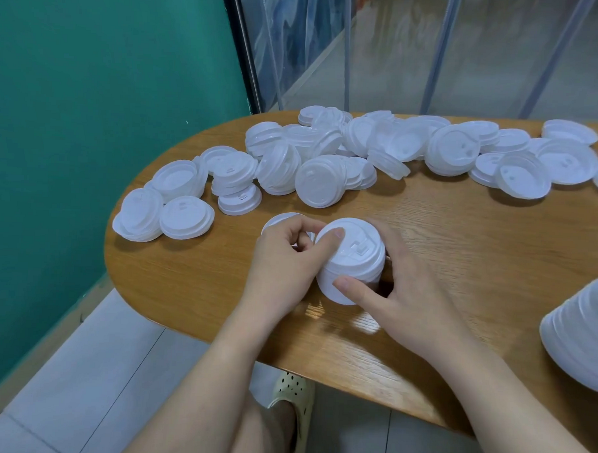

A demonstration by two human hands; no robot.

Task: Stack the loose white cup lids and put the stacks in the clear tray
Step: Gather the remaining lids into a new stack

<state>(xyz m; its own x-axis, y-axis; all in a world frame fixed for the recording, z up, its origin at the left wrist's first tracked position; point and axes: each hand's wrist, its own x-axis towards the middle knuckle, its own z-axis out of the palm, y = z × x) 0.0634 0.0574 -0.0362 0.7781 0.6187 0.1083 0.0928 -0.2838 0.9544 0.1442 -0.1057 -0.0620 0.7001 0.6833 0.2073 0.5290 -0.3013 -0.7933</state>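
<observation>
Stack of white lids (352,259): upright on wooden surface (445,226), near its front edge. Grasped by both hands; left hand (286,260) curled round left side, thumb on top rim; right hand (407,292) wrapped round right side, thumb against lower wall.
Single lid (277,222): just behind left hand, partly hidden.
Loose lids (328,155): scattered heap across far side of surface.
Second tall stack (580,338): right edge, tilted, cut off by frame.
</observation>
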